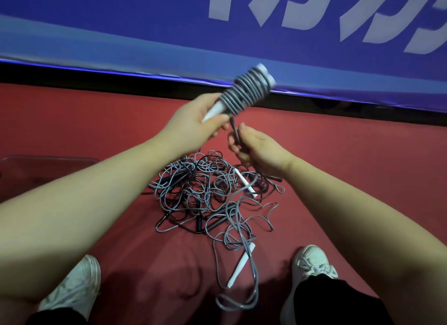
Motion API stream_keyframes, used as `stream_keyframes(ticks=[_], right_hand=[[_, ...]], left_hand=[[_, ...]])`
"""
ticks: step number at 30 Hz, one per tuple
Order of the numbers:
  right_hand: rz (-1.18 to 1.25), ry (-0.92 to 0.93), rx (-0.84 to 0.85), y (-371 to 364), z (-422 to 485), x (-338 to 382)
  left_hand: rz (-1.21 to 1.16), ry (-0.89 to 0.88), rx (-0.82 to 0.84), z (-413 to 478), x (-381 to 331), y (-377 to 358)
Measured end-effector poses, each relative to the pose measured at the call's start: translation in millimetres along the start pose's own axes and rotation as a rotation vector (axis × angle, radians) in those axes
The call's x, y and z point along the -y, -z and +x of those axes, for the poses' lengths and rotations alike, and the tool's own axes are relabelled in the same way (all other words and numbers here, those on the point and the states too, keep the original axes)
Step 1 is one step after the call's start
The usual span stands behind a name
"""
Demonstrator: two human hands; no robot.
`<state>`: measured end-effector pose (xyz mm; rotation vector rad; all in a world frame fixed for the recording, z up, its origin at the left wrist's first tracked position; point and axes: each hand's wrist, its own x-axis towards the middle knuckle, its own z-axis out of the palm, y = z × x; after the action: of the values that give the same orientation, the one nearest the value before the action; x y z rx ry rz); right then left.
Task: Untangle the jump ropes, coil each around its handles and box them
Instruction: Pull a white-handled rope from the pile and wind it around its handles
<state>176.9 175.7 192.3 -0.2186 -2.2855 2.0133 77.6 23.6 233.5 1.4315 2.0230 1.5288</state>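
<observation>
— While the left hand (193, 124) is up like that, what is it clenched around?

— Its fingers and thumb grip the narrow ends of a pair of white handles, and the coiled rope (244, 92) wraps those handles in tight grey turns above the grip. The bundle tilts up and to the right, slightly blurred.

— And the right hand (258, 148)?

— It sits just below and to the right of the left, with its fingers curled on the loose strand (234, 129) that drops from the bottom of the coil. That strand is pinched just beside the left hand's fingertips.

— Where are the other ropes?

— They lie in a tangled heap (200, 187) on the red floor (338, 167), straight below both hands. One white handle (246, 185) sticks out at the heap's right side, and a second white handle (239, 266) lies nearer the person, between the shoes. Black handles (216, 222) show at the heap's near side. Grey loops trail from the heap toward the near edge of the floor.

— Is there a box?

— A clear box (48, 159) stands on the floor at the far left, partly hidden behind the left forearm. I cannot tell what it holds.

— And the room?

— A blue banner (145, 22) with large white letters runs along the floor's far edge, above a dark strip. A left shoe (72, 286) and a right shoe (312, 262), both white, flank the loops.
</observation>
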Motion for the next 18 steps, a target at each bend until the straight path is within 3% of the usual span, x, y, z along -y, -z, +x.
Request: stream_keyframes(ticks=[3, 6, 9, 11, 15, 18], right_hand=[[-0.012, 0.094, -0.128, -2, 5, 2], [-0.423, 0.16, -0.284, -6, 9, 1], [-0.739, 0.112, -0.31, -11, 14, -1], [-0.7, 0.043, -0.333, -16, 18, 0], [-0.281, -0.058, -0.359, -30, 25, -5], [-0.352, -0.064, -0.384, -30, 24, -11]], left_hand=[[-0.084, 0.077, -0.099, 7, 13, 6], [-0.052, 0.111, -0.141, 5, 25, 9], [-0.055, 0.15, -0.154, 5, 33, 8], [-0.07, 0.165, -0.183, 6, 36, 5], [-0.095, 0.183, -0.248, 13, 35, 4], [-0.142, 0.254, -0.323, 18, 40, 12]])
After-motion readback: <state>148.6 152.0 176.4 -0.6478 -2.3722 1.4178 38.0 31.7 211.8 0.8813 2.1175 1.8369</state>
